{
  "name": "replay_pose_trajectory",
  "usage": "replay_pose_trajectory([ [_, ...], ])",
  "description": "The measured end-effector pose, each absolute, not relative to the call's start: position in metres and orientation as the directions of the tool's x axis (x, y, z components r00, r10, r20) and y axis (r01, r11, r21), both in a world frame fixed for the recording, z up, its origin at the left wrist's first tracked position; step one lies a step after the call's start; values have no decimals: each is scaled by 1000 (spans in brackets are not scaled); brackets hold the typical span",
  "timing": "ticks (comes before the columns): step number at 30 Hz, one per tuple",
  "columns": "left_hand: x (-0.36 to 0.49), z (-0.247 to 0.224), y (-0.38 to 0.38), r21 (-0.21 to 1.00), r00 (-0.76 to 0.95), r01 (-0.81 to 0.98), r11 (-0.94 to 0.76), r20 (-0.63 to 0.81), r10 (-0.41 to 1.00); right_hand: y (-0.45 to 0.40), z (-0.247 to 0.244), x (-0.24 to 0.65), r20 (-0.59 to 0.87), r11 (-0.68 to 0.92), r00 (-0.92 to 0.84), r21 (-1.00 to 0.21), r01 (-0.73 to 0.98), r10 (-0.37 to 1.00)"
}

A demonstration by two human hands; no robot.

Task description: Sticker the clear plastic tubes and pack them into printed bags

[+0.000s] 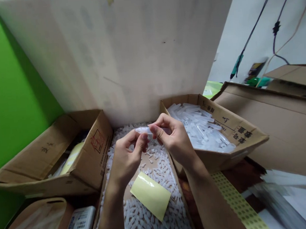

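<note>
A translucent tube [143,130] lies nearly level between the hands, the left hand's [128,153] fingers pinching its nine o'clock end, the right hand's [174,135] its three o'clock end. Below, small whitish pieces [140,219] fill much of a shallow box, with a yellow sheet [151,195] at six o'clock. Cartons stand at three [239,132] and nearly nine [92,151], the former holding translucent tubes [199,128].

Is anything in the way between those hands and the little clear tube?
Nothing visible: fingers of the left hand and right hand are on the tube. The yellow sheet lies nearer the person, not between them.
</note>
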State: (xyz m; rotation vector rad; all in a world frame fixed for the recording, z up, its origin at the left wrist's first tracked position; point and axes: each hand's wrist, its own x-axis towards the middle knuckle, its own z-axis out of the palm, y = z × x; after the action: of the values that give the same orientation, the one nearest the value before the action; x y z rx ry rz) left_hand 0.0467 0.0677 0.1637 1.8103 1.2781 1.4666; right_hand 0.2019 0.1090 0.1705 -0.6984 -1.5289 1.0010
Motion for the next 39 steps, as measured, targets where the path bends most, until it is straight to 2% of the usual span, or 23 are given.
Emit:
replay_pose_trajectory([
  [5,45,162,69,866,-16,293,-405,428,904,108,170,204,556,561,-233,-826,-49,798],
  [8,44,162,70,861,-31,316,-398,428,903,108,169,204,546,556,-261,-830,-38,796],
  [14,39,158,70,751,9,452,-481,535,845,109,168,201,480,468,-282,-876,-112,831],
  [18,32,163,69,710,89,495,-501,532,842,110,165,200,397,341,-322,-914,-218,859],
  [20,30,163,69,706,156,557,-437,428,890,112,163,199,388,323,-237,-907,-270,891],
  [22,29,156,71,653,230,703,-283,167,959,115,162,198,403,352,-120,-884,-308,908],
  [24,29,140,75,479,186,874,-79,-181,966,116,162,197,431,399,-37,-862,-313,902],
  [25,30,130,78,362,109,932,18,-328,938,117,163,198,444,420,-15,-856,-302,896],
  [26,31,119,81,290,52,954,74,-404,913,117,163,199,455,436,0,-852,-290,890],
  [28,33,100,89,230,0,965,125,-475,880,118,164,200,469,456,20,-847,-274,883],
  [31,32,87,97,267,29,957,114,-479,877,119,163,202,476,464,17,-849,-255,880],
  [35,18,97,98,418,158,908,17,-379,912,117,163,199,479,465,-12,-857,-225,878],
  [37,8,108,96,526,232,849,-49,-289,929,116,164,198,484,473,-7,-858,-200,875],
  [39,-1,120,92,673,273,731,-112,-137,952,114,166,199,481,475,-1,-866,-158,877],
])
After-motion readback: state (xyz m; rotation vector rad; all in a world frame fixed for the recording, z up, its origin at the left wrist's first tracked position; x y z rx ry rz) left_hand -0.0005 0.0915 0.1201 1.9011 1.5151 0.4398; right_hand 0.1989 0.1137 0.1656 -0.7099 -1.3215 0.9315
